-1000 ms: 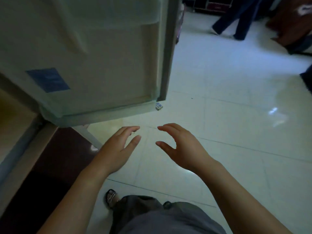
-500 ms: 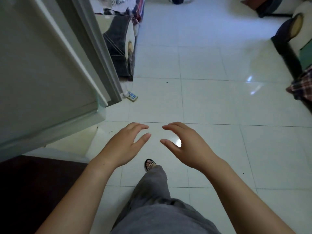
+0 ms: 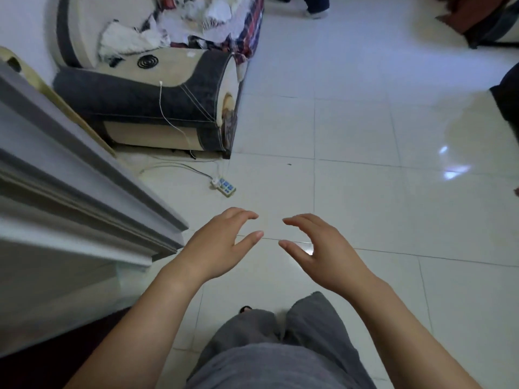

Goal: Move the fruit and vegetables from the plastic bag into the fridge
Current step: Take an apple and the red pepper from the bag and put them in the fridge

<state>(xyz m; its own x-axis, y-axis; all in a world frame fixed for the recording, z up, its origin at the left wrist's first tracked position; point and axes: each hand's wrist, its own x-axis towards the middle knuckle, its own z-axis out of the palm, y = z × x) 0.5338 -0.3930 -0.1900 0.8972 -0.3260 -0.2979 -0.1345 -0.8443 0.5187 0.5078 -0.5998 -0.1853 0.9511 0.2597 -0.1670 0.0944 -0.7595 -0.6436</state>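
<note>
White glossy floor tiles (image 3: pixel 365 192) fill most of the view. Both bare hands hover above them, near each other but apart: the left hand (image 3: pixel 216 248) and the right hand (image 3: pixel 320 251) have loosely curled fingers and grasp nothing. A pale fridge door (image 3: pixel 70 197) stands just beside the left hand. A sofa (image 3: pixel 157 94) and a power strip (image 3: pixel 224 186) sit beyond. No plastic bag, fruit or vegetables are visible, so progress cannot be judged; fetching produce probably remains.

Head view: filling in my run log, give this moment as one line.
left hand: open, empty | right hand: open, empty | fridge door: left | bag: unseen
</note>
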